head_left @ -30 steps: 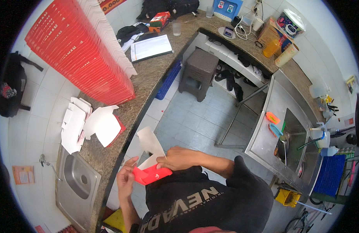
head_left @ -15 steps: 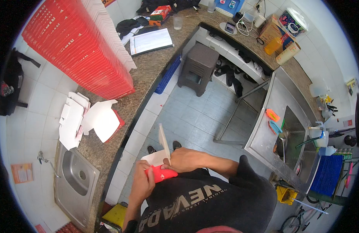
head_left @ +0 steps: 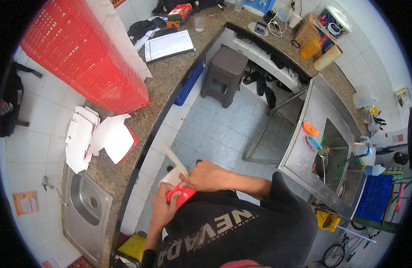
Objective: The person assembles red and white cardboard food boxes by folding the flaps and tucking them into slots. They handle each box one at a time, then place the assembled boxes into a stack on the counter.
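Note:
In front of my torso I hold a red-and-white cardboard box [head_left: 184, 197], partly folded, with one white flap standing up and away from me. My left hand [head_left: 161, 206] grips its left side, the thumb lying on the red face. My right hand [head_left: 207, 176] is closed on the right side, its fingers bent against the card at the base of the raised flap. On the counter to the left lie a white-and-red box piece [head_left: 116, 142] and several folded white card pieces [head_left: 79, 139]. Behind them rises a tall stack of red flat boxes [head_left: 87, 60].
A granite counter [head_left: 168, 82] runs along the left and back, with a small steel sink [head_left: 91, 196] at lower left. Further back are an open notebook [head_left: 169, 45] and a brown stool [head_left: 224, 73]. A steel sink unit [head_left: 299, 147] stands right, holding brushes [head_left: 311, 129].
The box has turned in my hands, its raised flap now tilting further left. My right hand has shifted slightly left and up along the card; the left keeps its hold.

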`<control>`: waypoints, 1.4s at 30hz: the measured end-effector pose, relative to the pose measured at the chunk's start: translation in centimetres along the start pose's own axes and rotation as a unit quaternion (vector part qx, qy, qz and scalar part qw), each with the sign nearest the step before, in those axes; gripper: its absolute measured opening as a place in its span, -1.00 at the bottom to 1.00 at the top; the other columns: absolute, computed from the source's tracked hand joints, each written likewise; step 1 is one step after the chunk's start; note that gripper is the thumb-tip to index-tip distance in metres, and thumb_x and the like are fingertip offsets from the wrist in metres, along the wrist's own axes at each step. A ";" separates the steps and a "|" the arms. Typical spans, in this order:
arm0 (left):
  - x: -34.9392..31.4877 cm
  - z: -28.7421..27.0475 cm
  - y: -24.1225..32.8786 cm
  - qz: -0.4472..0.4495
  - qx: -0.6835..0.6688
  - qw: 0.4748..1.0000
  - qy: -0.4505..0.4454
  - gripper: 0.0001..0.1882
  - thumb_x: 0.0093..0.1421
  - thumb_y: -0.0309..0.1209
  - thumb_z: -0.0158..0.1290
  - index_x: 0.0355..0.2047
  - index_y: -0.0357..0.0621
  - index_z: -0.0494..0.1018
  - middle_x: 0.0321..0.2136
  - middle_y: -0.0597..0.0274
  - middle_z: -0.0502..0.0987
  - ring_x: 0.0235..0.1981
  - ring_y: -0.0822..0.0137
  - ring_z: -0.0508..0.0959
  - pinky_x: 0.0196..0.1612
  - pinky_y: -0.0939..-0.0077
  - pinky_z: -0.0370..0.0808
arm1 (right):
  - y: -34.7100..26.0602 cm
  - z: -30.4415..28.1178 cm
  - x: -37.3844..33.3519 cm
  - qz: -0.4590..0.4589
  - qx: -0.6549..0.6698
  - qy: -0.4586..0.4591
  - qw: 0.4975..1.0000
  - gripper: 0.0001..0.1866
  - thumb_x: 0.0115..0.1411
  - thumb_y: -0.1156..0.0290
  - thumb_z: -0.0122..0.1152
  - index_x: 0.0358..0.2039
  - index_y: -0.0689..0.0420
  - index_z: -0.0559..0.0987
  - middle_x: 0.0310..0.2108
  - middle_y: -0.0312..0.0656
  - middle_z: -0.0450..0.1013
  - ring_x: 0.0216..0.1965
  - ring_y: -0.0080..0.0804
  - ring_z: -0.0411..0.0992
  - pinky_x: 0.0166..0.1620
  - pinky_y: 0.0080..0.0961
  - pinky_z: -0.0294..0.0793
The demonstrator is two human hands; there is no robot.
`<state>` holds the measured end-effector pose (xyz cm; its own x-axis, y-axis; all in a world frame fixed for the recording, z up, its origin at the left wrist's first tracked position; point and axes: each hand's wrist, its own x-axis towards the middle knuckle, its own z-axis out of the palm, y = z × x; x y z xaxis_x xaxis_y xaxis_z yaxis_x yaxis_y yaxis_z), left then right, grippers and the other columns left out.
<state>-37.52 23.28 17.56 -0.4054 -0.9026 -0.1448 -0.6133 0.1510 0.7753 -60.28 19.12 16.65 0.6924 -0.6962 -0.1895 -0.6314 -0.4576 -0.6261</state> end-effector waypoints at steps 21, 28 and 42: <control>-1.6 -3.1 -2.6 0.051 -0.090 0.965 0.239 0.42 -0.25 0.08 0.56 0.30 -0.25 -0.23 0.31 -0.18 0.03 0.36 -0.11 0.14 0.32 -0.05 0.16 | 5.2 5.4 0.8 -0.150 0.392 0.240 0.875 -0.02 -0.08 0.41 0.59 0.13 0.02 -0.03 0.22 0.03 -0.01 0.34 -0.14 0.04 0.30 -0.17 0.17; -1.8 -1.7 -6.5 0.119 -0.117 0.981 0.097 -0.08 0.35 -0.19 0.13 0.30 -0.27 -0.35 0.30 -0.29 -0.09 0.42 -0.19 -0.06 0.40 -0.15 -0.03 | 4.2 3.8 2.2 -0.162 0.236 0.160 0.945 0.00 -0.04 0.19 0.56 0.11 0.13 -0.07 0.11 0.10 -0.03 0.30 -0.05 -0.02 0.35 -0.10 -0.01; -2.4 -6.1 -15.3 -0.042 -0.407 0.892 0.194 -0.03 0.39 0.17 -0.17 0.48 -0.34 -0.20 0.51 -0.05 -0.22 0.52 0.11 -0.17 0.47 0.15 -0.14 | 0.9 6.0 12.4 -0.019 0.619 0.148 0.771 0.11 0.30 -0.03 0.21 0.47 0.25 -0.30 0.54 0.01 -0.20 0.53 -0.23 -0.15 0.46 -0.26 -0.07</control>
<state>-23.01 20.66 9.84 -0.0191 -0.9922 -0.1232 0.1285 -0.1247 0.9838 -50.17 13.37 9.16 0.4773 -0.8744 -0.0870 0.3315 0.2708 -0.9038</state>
